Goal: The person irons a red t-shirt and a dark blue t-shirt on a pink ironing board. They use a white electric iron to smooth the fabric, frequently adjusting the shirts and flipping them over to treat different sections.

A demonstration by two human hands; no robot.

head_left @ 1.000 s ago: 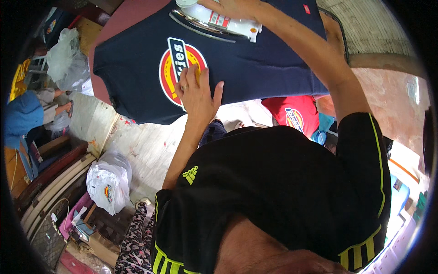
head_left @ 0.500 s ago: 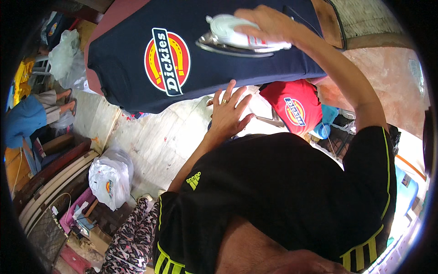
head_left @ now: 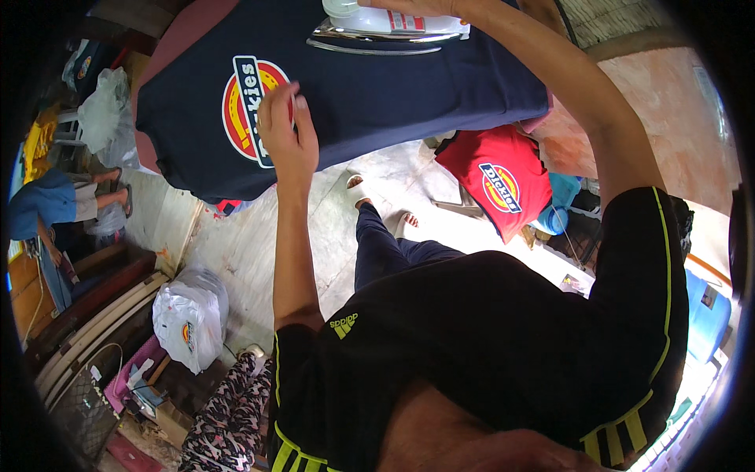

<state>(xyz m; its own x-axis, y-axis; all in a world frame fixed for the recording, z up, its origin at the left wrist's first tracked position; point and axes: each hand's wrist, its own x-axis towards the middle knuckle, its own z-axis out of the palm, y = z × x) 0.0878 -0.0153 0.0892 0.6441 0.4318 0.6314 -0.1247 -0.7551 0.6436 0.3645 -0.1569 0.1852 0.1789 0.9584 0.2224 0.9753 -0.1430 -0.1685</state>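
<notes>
In the head view, your navy shirt (head_left: 377, 94) lies spread nearly smooth over a maroon board (head_left: 174, 46), its red-and-yellow emblem (head_left: 245, 110) partly behind your left hand (head_left: 289, 134), loosely open and empty. Your right hand (head_left: 429, 7), cut by the upper edge, grips the white, chrome-skirted iron (head_left: 377, 30) above the cloth's middle.

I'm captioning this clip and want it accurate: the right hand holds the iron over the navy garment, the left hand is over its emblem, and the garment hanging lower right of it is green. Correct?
One slip: the head view shows the lower-right garment is red, not green. The right hand does hold the iron over the navy garment, the left hand over its emblem.
</notes>
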